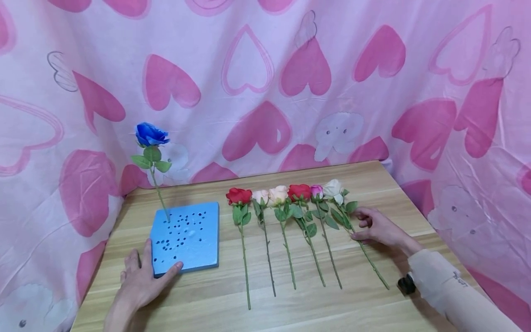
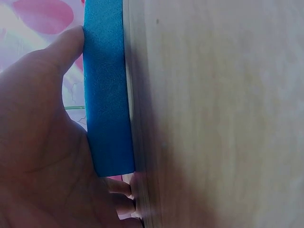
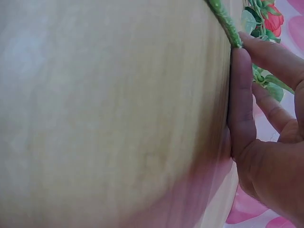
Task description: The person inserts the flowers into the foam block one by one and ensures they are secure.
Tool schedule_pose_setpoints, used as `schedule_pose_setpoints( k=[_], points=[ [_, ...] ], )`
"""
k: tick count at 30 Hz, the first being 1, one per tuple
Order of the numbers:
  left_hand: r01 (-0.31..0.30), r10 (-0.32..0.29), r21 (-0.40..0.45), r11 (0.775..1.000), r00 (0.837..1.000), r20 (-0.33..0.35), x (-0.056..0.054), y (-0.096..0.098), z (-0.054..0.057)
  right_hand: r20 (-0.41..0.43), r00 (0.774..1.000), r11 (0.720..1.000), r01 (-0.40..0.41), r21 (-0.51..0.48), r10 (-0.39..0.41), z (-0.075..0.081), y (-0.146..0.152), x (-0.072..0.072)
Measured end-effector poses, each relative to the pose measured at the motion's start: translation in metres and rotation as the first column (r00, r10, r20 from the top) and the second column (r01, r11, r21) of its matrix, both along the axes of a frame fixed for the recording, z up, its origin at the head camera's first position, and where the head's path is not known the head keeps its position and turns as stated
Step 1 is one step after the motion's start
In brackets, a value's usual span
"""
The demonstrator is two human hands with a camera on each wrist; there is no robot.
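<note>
A blue foam block [image 1: 191, 253] dotted with holes lies on the left of the table. A blue rose [image 1: 151, 134] stands upright in it, its stem in a hole near the back. My left hand [image 1: 138, 279] rests at the block's near left corner, thumb along the front edge and extended fingers by the left side. At the right end of a row of flowers lies a white rose [image 1: 333, 190]. My right hand [image 1: 379, 228] pinches its green stem [image 3: 228, 23] between thumb and fingertips, below the leaves.
Left of the white rose lie a red rose [image 1: 238, 196], a pale pink rose [image 1: 261, 197], a peach rose [image 1: 278, 194], another red rose [image 1: 299, 192] and a small magenta rose [image 1: 317, 191], stems toward me. A heart-patterned curtain [image 1: 249, 83] borders the wooden table [image 1: 224, 318].
</note>
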State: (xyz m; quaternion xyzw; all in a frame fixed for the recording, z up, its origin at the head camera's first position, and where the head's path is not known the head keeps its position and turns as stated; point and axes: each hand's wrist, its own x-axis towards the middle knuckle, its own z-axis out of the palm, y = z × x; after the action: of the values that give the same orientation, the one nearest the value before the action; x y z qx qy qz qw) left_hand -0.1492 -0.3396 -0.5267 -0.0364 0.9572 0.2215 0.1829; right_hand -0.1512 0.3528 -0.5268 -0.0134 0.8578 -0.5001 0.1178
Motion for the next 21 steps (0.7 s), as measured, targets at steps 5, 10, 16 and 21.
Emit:
schedule_pose_setpoints(
  k=[5,10,16,21],
  points=[
    [-0.002,0.002,0.004,1.0,1.0,-0.007,0.0009,0.0004,0.0001,-0.028,0.999,0.999,-0.019,0.032,0.02,0.0032,-0.0006,0.0009],
    [-0.004,0.004,0.009,1.0,1.0,-0.006,0.0012,0.0006,0.0005,-0.014,1.0,1.0,-0.003,-0.021,0.003,0.0055,-0.0011,0.0042],
    [0.0,0.0,0.009,1.0,1.0,-0.015,0.0013,0.0002,0.0018,-0.004,1.0,0.998,0.008,-0.065,-0.008,0.0076,0.0017,0.0039],
    [0.003,-0.003,0.013,1.0,1.0,-0.022,0.0026,0.0017,0.0038,-0.014,0.999,0.997,0.042,-0.06,-0.043,0.0075,0.0035,0.0032]
  ],
)
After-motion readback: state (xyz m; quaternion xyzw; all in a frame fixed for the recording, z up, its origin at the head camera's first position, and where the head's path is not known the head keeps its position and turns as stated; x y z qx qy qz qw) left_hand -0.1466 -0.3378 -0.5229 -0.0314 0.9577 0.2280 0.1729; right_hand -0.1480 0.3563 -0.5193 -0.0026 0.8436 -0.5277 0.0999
